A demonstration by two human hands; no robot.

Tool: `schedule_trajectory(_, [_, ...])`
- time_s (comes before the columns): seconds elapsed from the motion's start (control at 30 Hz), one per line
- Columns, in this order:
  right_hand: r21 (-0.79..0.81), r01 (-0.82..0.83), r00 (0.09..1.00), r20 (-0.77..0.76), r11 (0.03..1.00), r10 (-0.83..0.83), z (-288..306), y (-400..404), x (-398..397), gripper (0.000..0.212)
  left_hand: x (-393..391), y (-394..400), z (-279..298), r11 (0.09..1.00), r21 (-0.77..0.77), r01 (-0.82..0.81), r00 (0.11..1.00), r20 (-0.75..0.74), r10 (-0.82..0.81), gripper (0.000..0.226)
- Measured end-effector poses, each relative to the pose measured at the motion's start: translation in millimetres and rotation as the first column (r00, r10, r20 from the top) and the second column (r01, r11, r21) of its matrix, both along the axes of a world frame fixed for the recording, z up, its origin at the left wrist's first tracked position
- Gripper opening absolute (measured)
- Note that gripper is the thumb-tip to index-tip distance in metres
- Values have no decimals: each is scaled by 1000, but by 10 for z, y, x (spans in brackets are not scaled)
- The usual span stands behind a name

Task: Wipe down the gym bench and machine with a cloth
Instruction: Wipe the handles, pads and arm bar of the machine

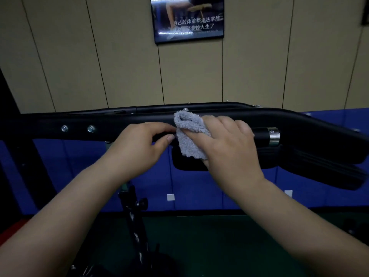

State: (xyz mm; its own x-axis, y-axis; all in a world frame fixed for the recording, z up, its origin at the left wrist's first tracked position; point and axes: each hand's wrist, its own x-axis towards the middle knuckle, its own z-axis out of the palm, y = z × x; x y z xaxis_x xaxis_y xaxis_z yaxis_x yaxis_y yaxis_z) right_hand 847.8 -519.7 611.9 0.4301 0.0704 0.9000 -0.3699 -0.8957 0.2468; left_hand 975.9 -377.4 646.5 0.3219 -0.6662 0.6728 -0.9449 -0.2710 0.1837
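Fluffy grey cloth [189, 134] draped over black metal machine bar [119, 124], pressed there under right hand [227, 144], fingers together and curled. Left hand [139, 146] just beside, thumb and fingertips pinching cloth's left edge. Framed poster [188, 19] on beige wall behind.

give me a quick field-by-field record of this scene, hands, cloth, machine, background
setting: gym, beige panelled wall, blue padding lower down
machine: black bar running across the view, two silver bolts on its left part
cloth: grey fluffy cloth, folded, draped over the bar
right hand: right hand pressing the cloth onto the bar
left hand: left hand on the bar beside the cloth, fingertips at the cloth's edge
nearby: chrome-capped black handle right of the right hand
wall: framed poster above
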Motion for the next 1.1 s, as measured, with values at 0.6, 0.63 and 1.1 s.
schedule_trajectory(0.6, [216, -14, 1000, -24, 976, 20, 346, -170, -308, 52, -23, -34, -144, 998, -58, -40, 998, 41, 42, 35])
schedule_trajectory(0.63, [211, -23, 999, -18, 977, 27, 362, -161, -286, 43, -24, -33, -147, 998, -62, -33, 999, 39, 35, 34])
schedule_trajectory(1.1, [244, 43, 890, -451, 969, 74, 672, -55, -33, 42, -23, -105, -260, 974, -225, 1, 999, -47, -12, 21])
